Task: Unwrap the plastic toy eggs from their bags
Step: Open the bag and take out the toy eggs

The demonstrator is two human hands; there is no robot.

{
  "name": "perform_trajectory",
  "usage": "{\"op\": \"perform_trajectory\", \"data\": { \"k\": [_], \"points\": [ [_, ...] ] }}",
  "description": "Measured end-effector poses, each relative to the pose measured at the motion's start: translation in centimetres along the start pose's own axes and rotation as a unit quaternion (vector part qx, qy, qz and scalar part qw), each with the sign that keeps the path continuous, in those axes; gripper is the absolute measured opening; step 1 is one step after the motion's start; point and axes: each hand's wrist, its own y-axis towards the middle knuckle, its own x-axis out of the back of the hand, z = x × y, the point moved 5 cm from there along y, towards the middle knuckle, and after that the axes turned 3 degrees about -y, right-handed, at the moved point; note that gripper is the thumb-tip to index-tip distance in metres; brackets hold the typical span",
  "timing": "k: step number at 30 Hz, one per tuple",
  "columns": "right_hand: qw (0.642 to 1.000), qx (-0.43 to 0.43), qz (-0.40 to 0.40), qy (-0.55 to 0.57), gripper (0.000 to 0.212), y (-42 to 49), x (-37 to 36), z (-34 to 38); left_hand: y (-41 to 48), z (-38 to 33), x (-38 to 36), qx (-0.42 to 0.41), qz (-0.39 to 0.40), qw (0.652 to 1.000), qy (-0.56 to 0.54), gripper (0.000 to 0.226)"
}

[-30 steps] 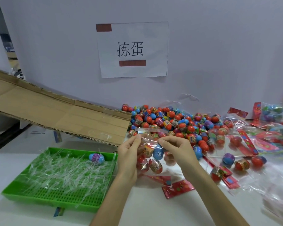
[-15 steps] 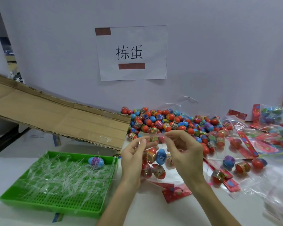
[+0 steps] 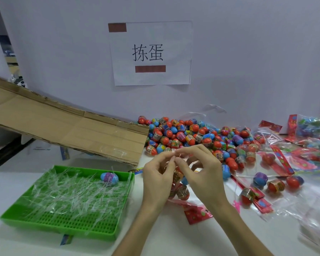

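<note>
Think of the two hands as the middle of a clock. The left hand (image 3: 158,174) and the right hand (image 3: 201,174) are up off the table (image 3: 164,237) and almost touch at the fingertips. Each one pinches the top edge of a clear bag (image 3: 174,193) between thumb and first finger. The other fingers of the right hand are bent and a little spread. The pinches sit close together, probably so the hands can pull the thin top apart right at one spot. A few toy eggs (image 3: 184,193) hang inside the bag, just under the hands, and their weight seems to pull the bag straight. The bag does not look open yet. At 8 o'clock is a green tray (image 3: 17,218) full of thin plastic strips (image 3: 72,191), so it looks like the place for torn-off bits, though one blue egg (image 3: 109,177) lies in it too. At 1 o'clock, against the wall, is a big pile (image 3: 183,135) of loose eggs, likely the ones already out. At 3 o'clock lie empty bags (image 3: 284,206). A red card (image 3: 196,211) lies at 6 o'clock, just below the bag.
</note>
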Motion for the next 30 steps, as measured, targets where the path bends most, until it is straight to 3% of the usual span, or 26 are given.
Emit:
{"op": "perform_trajectory", "data": {
  "k": [7, 24, 30],
  "points": [
    [1.000, -0.015, -0.003, 0.000, 0.016, 0.2, 0.3, -0.4, -0.5, -0.8, -0.9, -0.058, 0.067, 0.995, 0.053, 0.033],
    [0.999, -0.026, 0.030, 0.018, 0.017, 0.7, 1.2, -1.0, -0.3, -0.7, -0.8, -0.083, 0.063, 0.990, 0.098, 0.033],
    [0.998, -0.046, 0.044, 0.005, 0.006, 1.2, 2.0, -1.5, -0.5, -0.7, -1.3, -0.077, 0.080, 0.988, 0.108, 0.028]
  ]
}}
